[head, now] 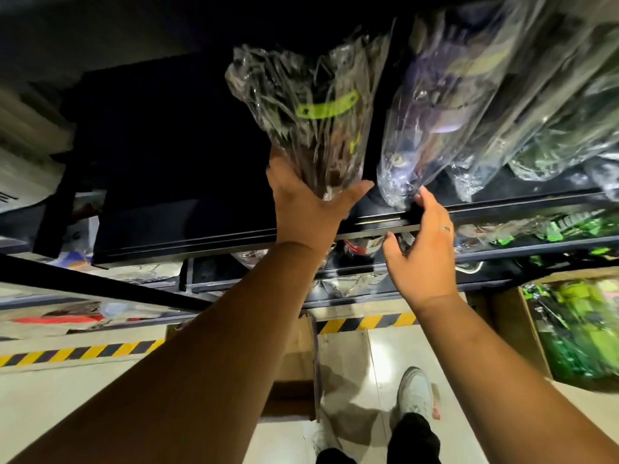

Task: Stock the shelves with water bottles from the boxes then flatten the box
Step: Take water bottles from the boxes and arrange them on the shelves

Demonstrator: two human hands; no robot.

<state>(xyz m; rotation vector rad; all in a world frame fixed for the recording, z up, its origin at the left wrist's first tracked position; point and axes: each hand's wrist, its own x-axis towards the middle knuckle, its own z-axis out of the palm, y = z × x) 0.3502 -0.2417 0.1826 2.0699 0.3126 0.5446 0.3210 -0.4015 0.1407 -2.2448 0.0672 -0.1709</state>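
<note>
At the far left, pale blurred packages [23, 155] sit beside the dark shelving. A black shelf [174, 234] runs across the view, its left half bare and in deep shadow. Below it, yellow-and-black hazard tape [83, 351] lines the pale floor [67, 406].

Near the middle, the left hand [308, 209] is raised to the shelf edge and cups the base of a dark bottle [301, 108] in crinkled clear wrap with a lime-green band, thumb on one side and fingers behind; the bottle leans back over the shelf. Under that arm a brown cardboard box [294, 363] stands on the floor.

Just beside it, the purple bottle [428, 128], also wrapped, lies tilted on the shelf. The right hand [422, 249] reaches toward it with loose, spread fingers; its fingertips touch the wrap at the shelf lip, and a ring shows on one finger. The two hands are apart. A white shoe [415, 393] stands below.

Further right, more wrapped bottles [552, 128] crowd the shelf close against the purple one, and green-wrapped goods [552, 229] fill the lower shelf. At the right edge an open box [532, 329] holds green wrapped items.
</note>
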